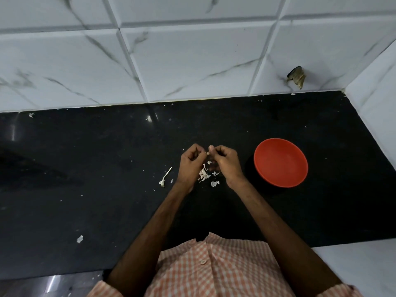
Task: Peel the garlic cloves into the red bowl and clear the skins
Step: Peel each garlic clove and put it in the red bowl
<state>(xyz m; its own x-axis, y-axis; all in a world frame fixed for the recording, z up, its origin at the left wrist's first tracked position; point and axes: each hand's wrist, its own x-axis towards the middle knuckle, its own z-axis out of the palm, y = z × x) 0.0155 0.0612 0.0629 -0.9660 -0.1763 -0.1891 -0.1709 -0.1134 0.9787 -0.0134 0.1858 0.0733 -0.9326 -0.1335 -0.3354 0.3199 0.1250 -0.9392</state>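
Observation:
My left hand (191, 162) and my right hand (225, 161) are raised close together over the black counter (107, 168), fingers curled. Between their fingertips they pinch a small garlic clove (208, 152), mostly hidden by the fingers. Below the hands lies a small heap of white garlic skins (204, 174), with more flakes (215, 183) beside it. The red bowl (280, 162) stands on the counter just right of my right hand; no cloves are visible in it.
A thin garlic stem with root end (165, 178) lies left of the hands. A loose skin flake (79, 239) sits near the front left. White marble tiles rise behind the counter and at the right. A dark lump (296, 77) clings to the back wall.

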